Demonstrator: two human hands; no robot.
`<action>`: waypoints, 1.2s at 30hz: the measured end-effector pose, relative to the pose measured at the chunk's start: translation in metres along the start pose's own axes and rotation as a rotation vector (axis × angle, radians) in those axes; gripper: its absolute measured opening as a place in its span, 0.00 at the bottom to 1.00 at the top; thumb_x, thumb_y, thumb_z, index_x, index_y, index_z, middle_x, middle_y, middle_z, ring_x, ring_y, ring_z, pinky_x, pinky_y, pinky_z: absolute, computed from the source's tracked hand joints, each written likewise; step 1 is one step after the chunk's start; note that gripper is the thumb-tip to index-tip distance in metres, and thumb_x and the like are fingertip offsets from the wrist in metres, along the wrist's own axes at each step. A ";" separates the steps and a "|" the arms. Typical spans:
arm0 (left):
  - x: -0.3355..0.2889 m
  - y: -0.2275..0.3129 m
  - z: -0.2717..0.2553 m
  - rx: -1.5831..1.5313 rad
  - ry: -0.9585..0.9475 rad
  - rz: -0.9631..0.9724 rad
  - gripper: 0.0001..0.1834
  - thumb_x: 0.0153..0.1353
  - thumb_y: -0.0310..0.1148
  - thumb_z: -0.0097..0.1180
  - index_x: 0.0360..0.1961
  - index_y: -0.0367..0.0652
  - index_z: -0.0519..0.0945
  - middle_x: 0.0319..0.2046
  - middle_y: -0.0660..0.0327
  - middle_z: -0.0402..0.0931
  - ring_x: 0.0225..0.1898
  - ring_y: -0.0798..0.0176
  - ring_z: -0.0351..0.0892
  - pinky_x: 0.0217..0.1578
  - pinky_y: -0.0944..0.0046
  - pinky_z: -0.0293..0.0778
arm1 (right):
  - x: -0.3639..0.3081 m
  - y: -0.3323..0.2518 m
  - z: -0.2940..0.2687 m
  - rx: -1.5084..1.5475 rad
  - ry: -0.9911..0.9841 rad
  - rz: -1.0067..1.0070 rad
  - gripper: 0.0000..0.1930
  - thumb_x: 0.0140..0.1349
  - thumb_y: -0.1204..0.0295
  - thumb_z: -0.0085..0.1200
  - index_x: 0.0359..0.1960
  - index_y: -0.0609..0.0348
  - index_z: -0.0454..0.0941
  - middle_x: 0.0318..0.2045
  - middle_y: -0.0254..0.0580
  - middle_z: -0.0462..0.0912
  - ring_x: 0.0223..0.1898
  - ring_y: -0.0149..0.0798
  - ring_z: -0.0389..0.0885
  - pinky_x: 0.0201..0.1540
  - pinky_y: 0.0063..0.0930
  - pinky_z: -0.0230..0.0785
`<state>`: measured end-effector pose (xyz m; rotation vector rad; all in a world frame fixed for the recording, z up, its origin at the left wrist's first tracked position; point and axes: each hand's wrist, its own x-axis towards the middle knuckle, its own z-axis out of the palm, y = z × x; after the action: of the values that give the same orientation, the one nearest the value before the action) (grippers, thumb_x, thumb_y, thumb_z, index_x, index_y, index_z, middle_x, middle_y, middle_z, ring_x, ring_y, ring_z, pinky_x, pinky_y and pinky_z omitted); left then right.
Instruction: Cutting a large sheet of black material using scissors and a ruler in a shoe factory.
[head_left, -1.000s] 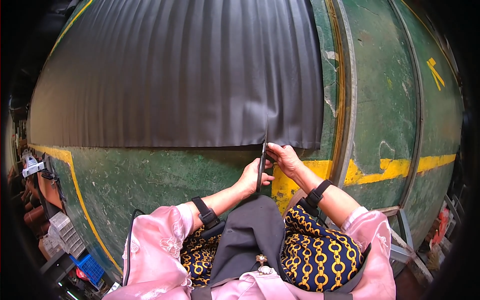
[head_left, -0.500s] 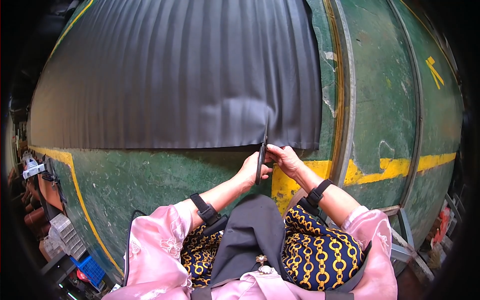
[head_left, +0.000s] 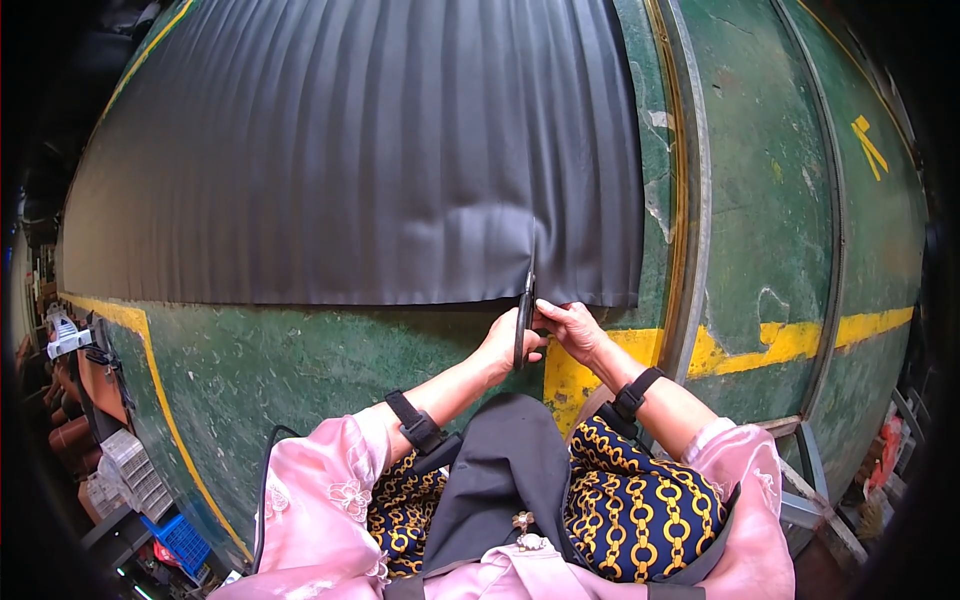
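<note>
our L hand (head_left: 503,341) curled round black scissors (head_left: 524,325), slim blades (head_left: 531,271) at near edge of smooth, rippled dk-grey sheet (head_left: 370,170), on scuffed green floor (head_left: 300,350), R hand (head_left: 572,327) nearly closed just right, can't tell if we're pinching sheet

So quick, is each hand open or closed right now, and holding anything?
Left hand: closed, holding scissors.
Right hand: fingers bent near the edge of the black sheet; can't tell if it grips it.

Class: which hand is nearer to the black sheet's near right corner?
Right: the right hand is left of the sheet's corner; the left hand is farther left, at the scissors.
</note>
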<state>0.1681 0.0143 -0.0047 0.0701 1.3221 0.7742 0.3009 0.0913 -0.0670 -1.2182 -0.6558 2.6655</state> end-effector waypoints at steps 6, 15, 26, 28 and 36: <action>0.012 -0.002 -0.004 0.035 0.014 0.024 0.30 0.41 0.15 0.45 0.52 0.39 0.68 0.50 0.57 0.71 0.49 0.57 0.75 0.40 0.62 0.75 | 0.001 -0.005 -0.003 0.002 -0.005 0.008 0.12 0.58 0.68 0.56 0.40 0.62 0.77 0.37 0.37 0.81 0.40 0.32 0.79 0.45 0.27 0.69; 0.017 -0.004 0.000 0.055 0.073 0.071 0.24 0.47 0.17 0.56 0.49 0.37 0.70 0.46 0.58 0.75 0.41 0.62 0.79 0.33 0.67 0.78 | 0.008 -0.003 -0.011 -0.005 -0.013 0.008 0.12 0.56 0.66 0.59 0.37 0.60 0.78 0.34 0.33 0.80 0.37 0.27 0.76 0.39 0.21 0.66; 0.013 -0.019 -0.003 0.003 0.105 0.206 0.22 0.46 0.20 0.45 0.47 0.32 0.67 0.45 0.51 0.73 0.34 0.58 0.81 0.32 0.66 0.79 | 0.002 -0.003 -0.007 -0.087 -0.002 -0.054 0.15 0.54 0.65 0.60 0.41 0.58 0.78 0.37 0.33 0.80 0.43 0.31 0.75 0.49 0.28 0.63; 0.019 -0.009 -0.003 0.071 0.165 0.193 0.19 0.46 0.23 0.48 0.43 0.33 0.68 0.39 0.54 0.73 0.38 0.58 0.80 0.35 0.64 0.78 | 0.003 -0.005 -0.007 -0.201 0.015 -0.074 0.15 0.55 0.68 0.58 0.44 0.58 0.77 0.38 0.33 0.80 0.40 0.28 0.76 0.45 0.25 0.65; 0.047 -0.020 -0.017 0.373 0.308 0.270 0.16 0.43 0.27 0.52 0.36 0.34 0.69 0.27 0.61 0.71 0.24 0.69 0.71 0.27 0.68 0.71 | 0.003 -0.002 -0.008 -0.264 0.079 -0.196 0.16 0.54 0.66 0.60 0.43 0.59 0.78 0.39 0.31 0.80 0.41 0.28 0.74 0.46 0.24 0.62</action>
<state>0.1644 0.0180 -0.0580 0.4493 1.7648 0.7755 0.3046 0.0962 -0.0728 -1.2390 -1.0816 2.4139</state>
